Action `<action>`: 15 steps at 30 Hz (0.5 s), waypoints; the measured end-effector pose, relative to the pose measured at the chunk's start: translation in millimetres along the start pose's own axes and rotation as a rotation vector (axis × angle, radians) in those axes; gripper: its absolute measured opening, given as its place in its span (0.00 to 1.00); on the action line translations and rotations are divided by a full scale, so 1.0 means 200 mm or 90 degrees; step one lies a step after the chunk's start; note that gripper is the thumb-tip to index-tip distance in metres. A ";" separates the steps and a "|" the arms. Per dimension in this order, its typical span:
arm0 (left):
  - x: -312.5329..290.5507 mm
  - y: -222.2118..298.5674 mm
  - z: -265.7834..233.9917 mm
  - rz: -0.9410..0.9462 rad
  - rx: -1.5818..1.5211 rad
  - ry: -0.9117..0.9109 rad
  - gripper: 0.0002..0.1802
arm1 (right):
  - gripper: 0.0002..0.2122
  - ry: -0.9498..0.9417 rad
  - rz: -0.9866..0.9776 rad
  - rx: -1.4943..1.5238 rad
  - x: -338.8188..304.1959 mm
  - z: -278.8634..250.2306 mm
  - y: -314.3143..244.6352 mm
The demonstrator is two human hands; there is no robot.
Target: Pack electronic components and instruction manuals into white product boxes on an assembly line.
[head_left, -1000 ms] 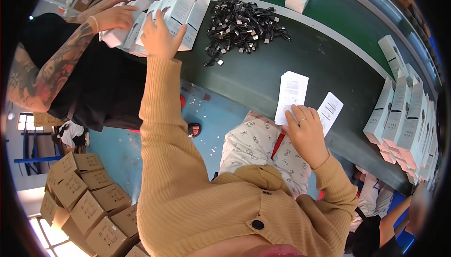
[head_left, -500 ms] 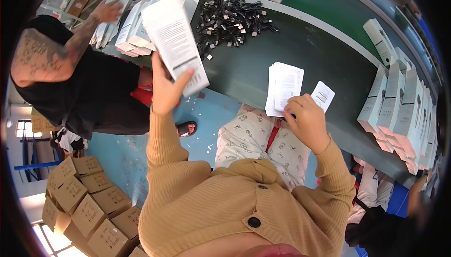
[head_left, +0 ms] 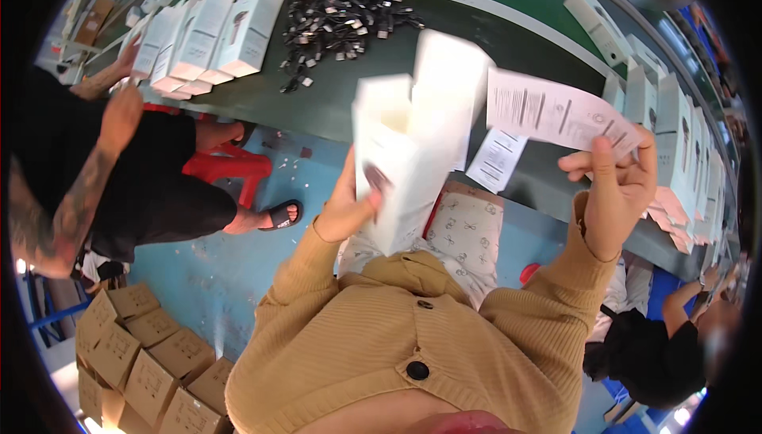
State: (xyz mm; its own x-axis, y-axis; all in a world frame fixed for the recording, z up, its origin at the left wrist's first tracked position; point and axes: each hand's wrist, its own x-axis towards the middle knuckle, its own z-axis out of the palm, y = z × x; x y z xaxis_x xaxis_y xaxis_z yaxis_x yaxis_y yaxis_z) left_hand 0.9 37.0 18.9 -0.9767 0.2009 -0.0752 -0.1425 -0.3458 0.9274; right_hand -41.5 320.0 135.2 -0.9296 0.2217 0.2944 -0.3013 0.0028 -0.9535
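My left hand [head_left: 349, 204] grips a tall white box [head_left: 397, 172] in front of my lap, its top open and its long flap standing up. In my right hand [head_left: 615, 172], pinched between thumb and fingers, is a printed paper leaflet [head_left: 559, 109], held out flat beside the box flap. Below that leaflet a small printed paper slip [head_left: 498, 158] lies at the table's near edge. The paper stack beside it is mostly hidden behind the box.
A heap of black cables [head_left: 341, 17] lies on the dark green table [head_left: 524, 41]. White boxes stand in rows at left [head_left: 238, 33] and right [head_left: 675, 132]. A co-worker's arm [head_left: 75, 188] is at the left, near a red stool [head_left: 238, 166]. Brown cartons [head_left: 151, 370] are stacked on the floor.
My left hand has brought the box right and down over my lap, turning it so its open top shows. My right hand has lifted a leaflet off the stack. The co-worker's arms have moved.
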 end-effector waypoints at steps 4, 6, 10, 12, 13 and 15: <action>0.03 -0.03 0.03 -0.014 0.116 -0.114 0.53 | 0.07 -0.074 -0.068 0.031 0.01 -0.10 -0.04; 0.05 -0.04 0.05 0.005 0.225 -0.132 0.45 | 0.06 -0.093 -0.061 -0.014 -0.02 -0.11 -0.06; 0.06 -0.07 0.07 0.038 0.227 -0.106 0.44 | 0.08 -0.192 -0.045 -0.124 -0.03 -0.05 -0.04; 0.05 -0.07 0.06 0.062 0.262 -0.093 0.43 | 0.08 -0.271 -0.076 -0.189 0.00 -0.01 -0.02; 0.04 -0.07 0.06 0.061 0.263 -0.086 0.43 | 0.09 -0.345 -0.109 -0.256 0.01 0.01 -0.01; 0.04 -0.07 0.06 0.049 0.263 -0.078 0.44 | 0.10 -0.354 -0.133 -0.282 0.03 0.05 0.01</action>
State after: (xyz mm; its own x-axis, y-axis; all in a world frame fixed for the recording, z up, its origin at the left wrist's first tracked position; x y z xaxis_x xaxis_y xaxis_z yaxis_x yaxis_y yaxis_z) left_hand -3.2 54.7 10.0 -0.9522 0.3046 0.0215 0.0309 0.0261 0.9992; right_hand -49.8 311.7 135.5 -0.8685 -0.3521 0.3489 -0.4784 0.4109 -0.7761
